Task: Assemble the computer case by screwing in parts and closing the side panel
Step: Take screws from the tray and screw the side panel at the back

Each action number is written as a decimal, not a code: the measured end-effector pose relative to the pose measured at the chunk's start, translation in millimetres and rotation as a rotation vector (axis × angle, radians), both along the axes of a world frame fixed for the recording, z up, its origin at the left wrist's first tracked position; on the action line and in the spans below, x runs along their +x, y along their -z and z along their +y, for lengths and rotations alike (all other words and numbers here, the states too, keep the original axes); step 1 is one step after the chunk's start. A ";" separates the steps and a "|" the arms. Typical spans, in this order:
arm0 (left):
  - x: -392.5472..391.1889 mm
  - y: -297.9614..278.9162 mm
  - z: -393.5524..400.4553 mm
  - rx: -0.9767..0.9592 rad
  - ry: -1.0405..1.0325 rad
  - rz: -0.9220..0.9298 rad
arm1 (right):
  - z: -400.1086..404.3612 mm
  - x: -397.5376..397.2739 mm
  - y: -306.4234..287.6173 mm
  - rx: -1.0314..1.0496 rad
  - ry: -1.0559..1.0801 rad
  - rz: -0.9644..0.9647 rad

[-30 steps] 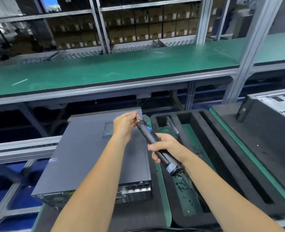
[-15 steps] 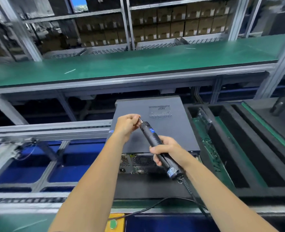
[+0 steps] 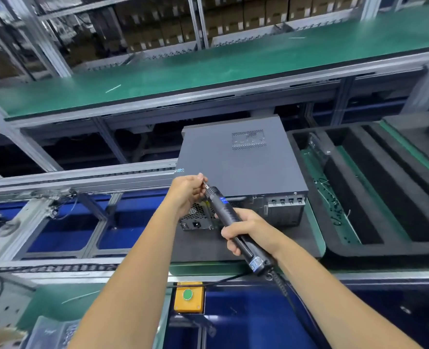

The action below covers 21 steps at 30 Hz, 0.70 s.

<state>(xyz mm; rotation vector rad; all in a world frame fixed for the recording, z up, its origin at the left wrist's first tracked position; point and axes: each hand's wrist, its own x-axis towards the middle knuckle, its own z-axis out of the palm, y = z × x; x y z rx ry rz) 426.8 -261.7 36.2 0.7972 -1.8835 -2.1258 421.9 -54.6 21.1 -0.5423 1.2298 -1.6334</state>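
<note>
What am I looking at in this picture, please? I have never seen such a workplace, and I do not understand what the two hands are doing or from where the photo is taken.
The picture comes from a camera worn on a person's head, looking forward and down at their own arms. It is a factory assembly line. The right hand grips a black electric screwdriver with a cable at its end. The left hand pinches the screwdriver's tip, perhaps seating a screw; that is too small to tell. Behind the hands a dark grey computer case lies flat on a black mat, its side panel on. To its right lies a black foam tray. Near the bottom is a yellow box with a green button.
</note>
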 end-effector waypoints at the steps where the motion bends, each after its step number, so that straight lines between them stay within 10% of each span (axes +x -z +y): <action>1: 1.7 0.3 1.0 -0.003 -0.010 -0.001 | 0.0 2.2 -0.5 0.014 -0.001 0.002; 9: 22.6 -9.8 -14.9 -0.219 0.166 -0.069 | -11.4 29.6 2.7 0.074 0.028 0.038; 16: 32.2 -7.4 -14.8 0.207 0.106 -0.095 | -22.8 51.9 10.6 0.013 0.122 0.035; 21: 37.4 7.0 11.2 0.122 -0.077 -0.055 | -21.2 58.3 19.3 0.063 0.159 0.058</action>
